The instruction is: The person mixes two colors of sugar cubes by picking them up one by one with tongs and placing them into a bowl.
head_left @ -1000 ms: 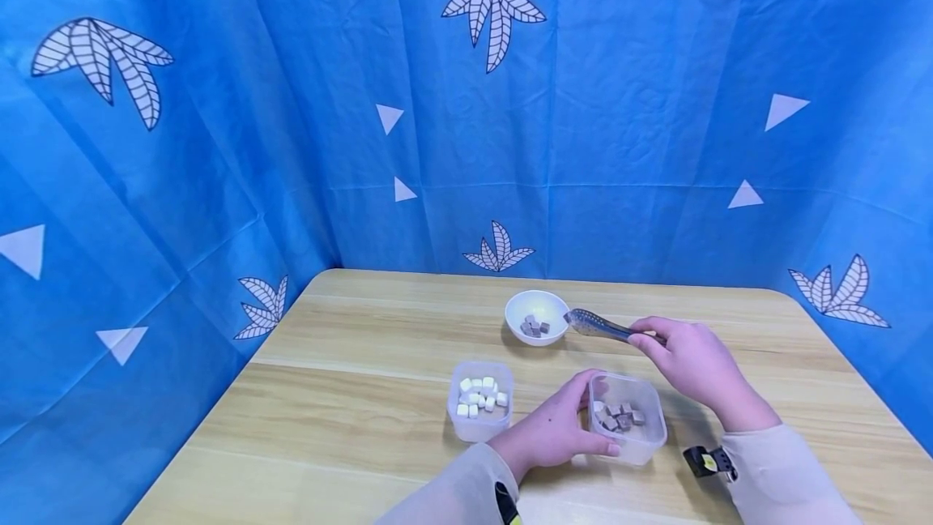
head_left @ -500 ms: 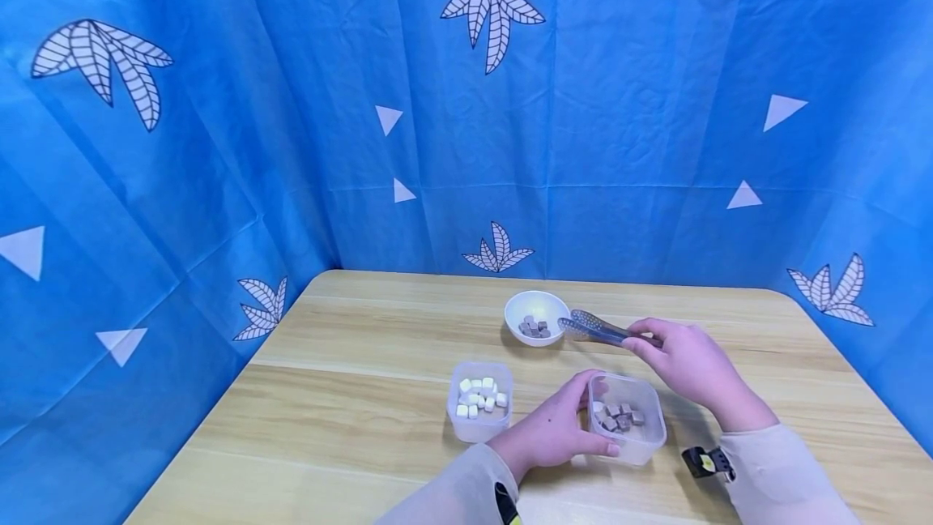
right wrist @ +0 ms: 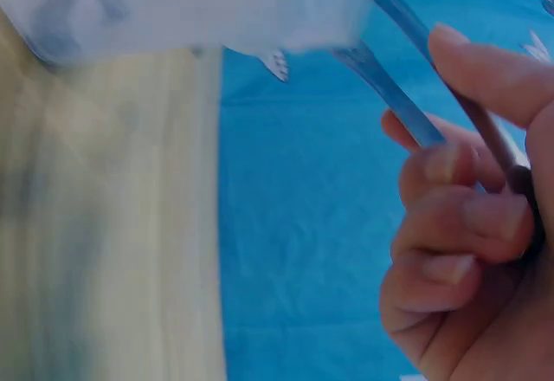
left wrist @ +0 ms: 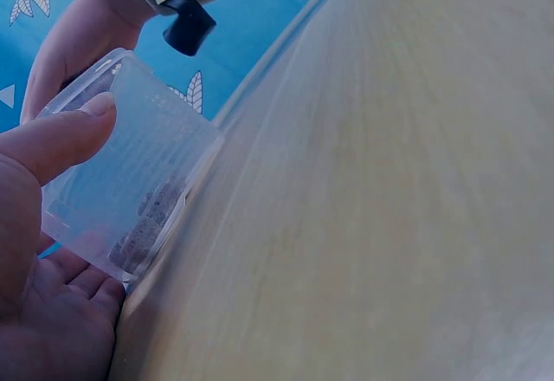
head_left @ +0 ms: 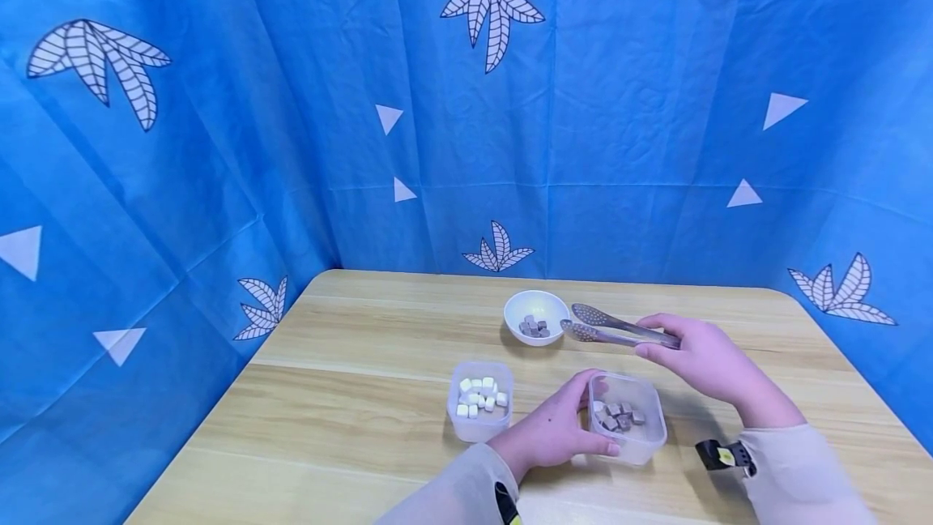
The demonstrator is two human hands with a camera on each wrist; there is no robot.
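Observation:
My right hand holds metal tongs with perforated tips, thumb on one arm and curled fingers on the other. The tongs' tips are spread apart beside the right rim of a white bowl, with nothing between them. Several grey-brown cubes lie in the bowl. My left hand grips the near-left side of a clear plastic container, thumb along its front wall. Inside it are several more grey-brown cubes. In the left wrist view the thumb presses the container's wall.
To the left of my left hand stands a second clear container with several white cubes. All stand on a light wooden table. A blue patterned curtain hangs behind and at the sides.
The tongs have spread from closed to wide apart, and the grey-brown cube at their tips is no longer there. My right hand has shifted slightly right. The left hand has stayed put.

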